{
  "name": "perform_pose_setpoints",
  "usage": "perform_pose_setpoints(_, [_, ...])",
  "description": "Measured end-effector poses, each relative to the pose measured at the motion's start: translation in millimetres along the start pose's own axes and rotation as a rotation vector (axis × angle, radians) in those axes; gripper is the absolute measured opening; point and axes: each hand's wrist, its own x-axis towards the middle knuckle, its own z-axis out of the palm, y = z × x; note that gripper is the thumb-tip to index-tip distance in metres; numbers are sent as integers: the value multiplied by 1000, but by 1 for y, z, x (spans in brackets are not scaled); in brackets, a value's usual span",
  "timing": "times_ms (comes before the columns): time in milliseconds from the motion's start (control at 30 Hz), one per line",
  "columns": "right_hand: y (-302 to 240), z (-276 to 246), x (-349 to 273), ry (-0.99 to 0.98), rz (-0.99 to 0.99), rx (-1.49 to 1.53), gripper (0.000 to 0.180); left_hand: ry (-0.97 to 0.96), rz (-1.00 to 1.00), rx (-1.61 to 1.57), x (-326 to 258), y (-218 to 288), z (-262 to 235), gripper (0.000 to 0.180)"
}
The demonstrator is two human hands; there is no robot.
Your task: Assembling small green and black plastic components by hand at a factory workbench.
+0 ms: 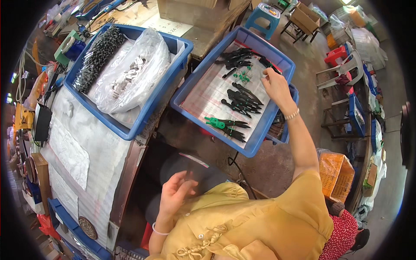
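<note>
In the head view, the right arm stretches far and to the right, the elbow nearly straight, and the right hand [275, 86] hangs over the right side of a blue rectangular plastic tray [201, 130], its fingers bent and drawn nearly together; whether anything sits between the fingertips cannot be told. The left hand [174, 194] is raised near the body, palm turned inward, fingers loosely curled and partly open, with nothing visible in its grasp.

Slim black pieces with tapered ends [242, 100] lie in the middle of the tray, their long axes slanting from far left to near right, narrow tips toward the right. Nearer, black pieces with bright green rounded heads [216, 123] lie with heads left and thin ends right. A far heap of matte black pieces [236, 56] overlaps loosely, running roughly left to right. Between the far and middle groups sits a spindly green cluster [243, 76].

To the left, on a white-covered counter [106, 158], stands a deep blue plastic tub [138, 125] holding a clear plastic bag [151, 54] of small greyish-white pieces [125, 82] and a bristly black bundle [99, 56]
</note>
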Motion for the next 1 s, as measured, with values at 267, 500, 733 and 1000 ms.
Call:
perform_pose_setpoints(267, [42, 58, 30, -275, 4, -419, 22, 123, -35, -49, -24, -10, -10, 22])
perform_pose_setpoints(500, [-47, 8, -6, -114, -113, 160, 31, 148, 53, -101, -34, -12, -23, 19])
perform_pose_setpoints(733, [-203, 4, -128, -766, -240, 1048, 26, 209, 147, -227, -46, -22, -37, 16])
perform_pose_setpoints(1000, [-284, 43, -174, -1319, -235, 1246, 23, 377, 321, -304, -92, -24, -51, 23])
